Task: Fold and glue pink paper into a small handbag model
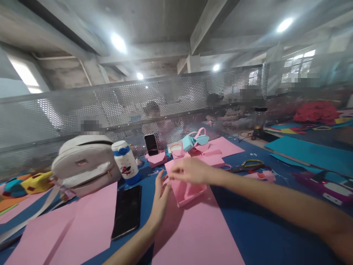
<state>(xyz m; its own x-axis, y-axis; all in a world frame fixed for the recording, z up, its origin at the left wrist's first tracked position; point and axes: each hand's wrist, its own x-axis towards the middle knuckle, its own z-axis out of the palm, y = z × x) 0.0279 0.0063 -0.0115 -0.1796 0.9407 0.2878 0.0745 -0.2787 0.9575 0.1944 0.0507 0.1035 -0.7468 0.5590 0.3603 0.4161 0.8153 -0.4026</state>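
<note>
A pink folded-paper box, with raised sides and an unevenly lit inside, rests on a large sheet of pink paper in front of me. At the box's upper left corner, my left hand holds the edge between thumb and fingers. My right hand reaches across the top of the box from the right, fingers bent and pinching near the same corner. Both hands hide that corner, so its fold cannot be made out. Just behind stand several folded pink pieces and a light-blue paper shape.
Left of my arm lie a black phone and pink sheets. A white bottle and pale backpack stand behind. Scissors, a purple device and blue sheets lie right. A perforated metal screen runs behind.
</note>
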